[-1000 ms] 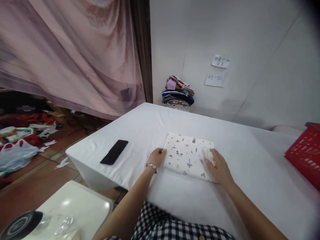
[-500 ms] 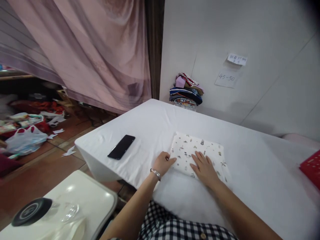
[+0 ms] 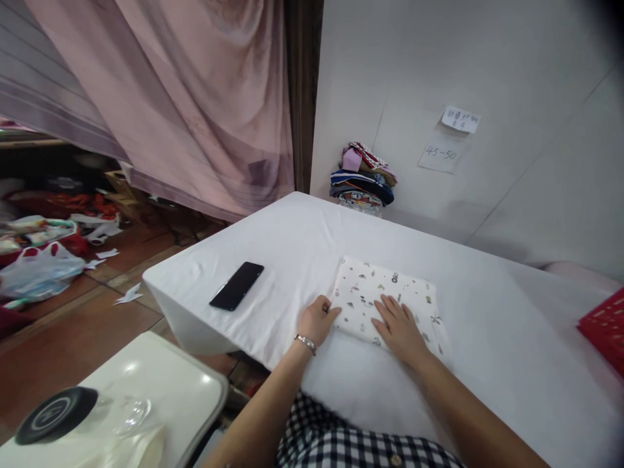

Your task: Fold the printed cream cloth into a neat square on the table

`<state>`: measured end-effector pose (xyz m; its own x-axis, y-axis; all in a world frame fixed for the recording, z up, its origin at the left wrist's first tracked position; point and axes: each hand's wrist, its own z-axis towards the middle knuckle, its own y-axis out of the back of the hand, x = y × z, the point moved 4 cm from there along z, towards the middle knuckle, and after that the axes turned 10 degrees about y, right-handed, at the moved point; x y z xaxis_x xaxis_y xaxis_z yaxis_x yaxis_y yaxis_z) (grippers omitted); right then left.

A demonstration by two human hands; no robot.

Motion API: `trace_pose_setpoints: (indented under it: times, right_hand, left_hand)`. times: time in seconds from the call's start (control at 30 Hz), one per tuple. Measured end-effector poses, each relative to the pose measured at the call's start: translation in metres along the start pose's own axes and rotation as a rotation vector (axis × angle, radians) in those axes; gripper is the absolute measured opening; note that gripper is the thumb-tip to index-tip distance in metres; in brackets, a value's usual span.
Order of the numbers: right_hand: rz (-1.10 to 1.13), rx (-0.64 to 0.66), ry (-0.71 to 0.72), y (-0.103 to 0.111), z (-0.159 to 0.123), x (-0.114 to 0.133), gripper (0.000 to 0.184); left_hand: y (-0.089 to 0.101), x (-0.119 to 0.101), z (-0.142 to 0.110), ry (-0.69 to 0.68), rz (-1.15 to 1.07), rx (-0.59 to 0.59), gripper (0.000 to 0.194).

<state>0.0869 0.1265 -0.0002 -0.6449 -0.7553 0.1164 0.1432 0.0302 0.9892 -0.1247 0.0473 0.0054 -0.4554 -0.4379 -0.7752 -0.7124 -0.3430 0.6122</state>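
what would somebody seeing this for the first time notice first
Probably the two bare hands on the pale printed cloth: the right hand lies flat on it, the left hand is at its left edge. The black phone also stands out on the white table, left of the cloth, as does the big pink curtain hanging behind, at upper left.

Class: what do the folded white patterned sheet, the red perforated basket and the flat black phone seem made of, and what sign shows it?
Folded white patterned sheet: probably matte fabric; no shine, softly rounded edges.
Red perforated basket: likely moulded plastic; even colour, rows of openings.
Flat black phone: apparently glossy glass front; bright edge glint, body material unclear.
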Motion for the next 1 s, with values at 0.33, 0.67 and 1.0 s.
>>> trace_pose_setpoints:
  times: [0.33,0.67,1.0]
  right_hand:
    - [0.014,-0.04,0.002,-0.002,0.0,-0.002,0.055]
    - [0.008,-0.033,0.004,0.001,0.0,0.0,0.054]
    - [0.003,-0.071,0.011,-0.001,0.001,0.001,0.051]
  left_hand:
    - [0.006,-0.016,0.042,0.029,0.045,0.005,0.028]
    - [-0.026,-0.037,0.089,0.155,0.271,0.075,0.035]
    - [-0.032,-0.059,0.111,0.115,0.304,0.038,0.042]
